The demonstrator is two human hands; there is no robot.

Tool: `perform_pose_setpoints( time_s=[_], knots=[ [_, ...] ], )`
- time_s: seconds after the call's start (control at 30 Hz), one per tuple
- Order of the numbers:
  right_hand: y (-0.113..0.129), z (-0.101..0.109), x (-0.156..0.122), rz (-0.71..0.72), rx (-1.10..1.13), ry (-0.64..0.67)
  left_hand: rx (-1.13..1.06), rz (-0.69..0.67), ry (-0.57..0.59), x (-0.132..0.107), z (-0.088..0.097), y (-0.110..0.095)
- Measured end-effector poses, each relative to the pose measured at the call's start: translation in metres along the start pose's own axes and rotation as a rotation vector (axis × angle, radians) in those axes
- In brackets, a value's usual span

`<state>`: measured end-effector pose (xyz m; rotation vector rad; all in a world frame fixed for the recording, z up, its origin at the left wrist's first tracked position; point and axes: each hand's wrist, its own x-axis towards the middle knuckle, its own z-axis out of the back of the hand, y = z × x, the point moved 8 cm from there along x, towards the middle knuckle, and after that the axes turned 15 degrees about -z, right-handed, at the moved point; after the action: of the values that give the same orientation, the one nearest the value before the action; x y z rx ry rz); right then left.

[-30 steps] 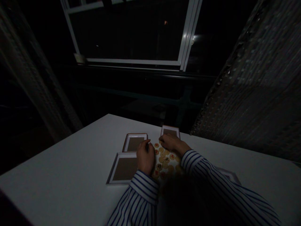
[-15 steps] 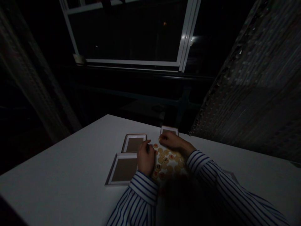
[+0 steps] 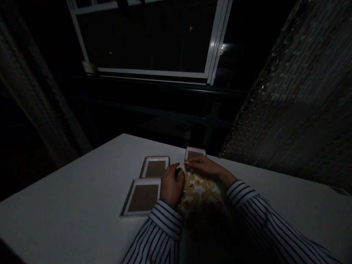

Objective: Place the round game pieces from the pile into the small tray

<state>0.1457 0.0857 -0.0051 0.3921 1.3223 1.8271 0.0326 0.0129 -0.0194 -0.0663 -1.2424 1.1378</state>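
Pinched between the thumb and fingers of my right hand (image 3: 202, 165) is a round Chinese chess piece (image 3: 186, 164), raised in front of the small box lid. My left hand (image 3: 172, 185) rests at the left side of the loose pieces, its fingers curved and thumb apart. A piece (image 3: 179, 171) shows in the gap between that thumb and index finger; whether they touch it, I cannot tell. Several pale round pieces (image 3: 204, 184) lie scattered between my hands, some face up with red or dark characters. Shadow hides the nearest ones.
Left of my hands lie two shallow box parts, a larger tray (image 3: 144, 198) and a smaller one (image 3: 155, 168) behind it. A third tray (image 3: 195, 154) sits at the back. The white table (image 3: 82, 205) ends before a dark window (image 3: 148, 44); a beaded curtain (image 3: 291, 99) hangs right.
My right hand has raised the piece, turning its marked face into view. My left hand's thumb and fingers have curved around a piece at the pile's far left. The view has shifted slightly.
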Motion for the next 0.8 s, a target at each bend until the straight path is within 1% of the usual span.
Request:
perform_pose_setpoints(
  time_s=[0.13,0.27,0.37,0.5,0.57,0.67,0.8],
  knots=[
    [0.006,-0.005,-0.003,-0.001,0.037,0.025,-0.011,-0.026,0.014,0.001,0.0,-0.003],
    [0.011,-0.01,-0.007,0.008,0.008,0.05,-0.034,-0.039,0.008,0.002,0.0,-0.006],
    [0.013,-0.012,-0.009,0.022,-0.011,0.062,-0.073,-0.028,0.005,0.002,0.0,-0.007],
    [0.014,-0.012,-0.012,-0.005,-0.04,0.043,-0.142,0.003,-0.008,0.002,0.002,-0.008],
    [0.015,-0.012,-0.013,-0.008,-0.041,0.038,-0.182,0.034,-0.005,0.002,0.002,-0.008],
    [0.015,-0.01,-0.014,-0.014,-0.044,0.03,-0.267,0.12,-0.001,0.001,-0.001,-0.005],
    [0.013,-0.008,-0.014,-0.013,-0.085,0.02,-0.458,0.259,-0.025,-0.002,-0.007,0.0]
  ],
)
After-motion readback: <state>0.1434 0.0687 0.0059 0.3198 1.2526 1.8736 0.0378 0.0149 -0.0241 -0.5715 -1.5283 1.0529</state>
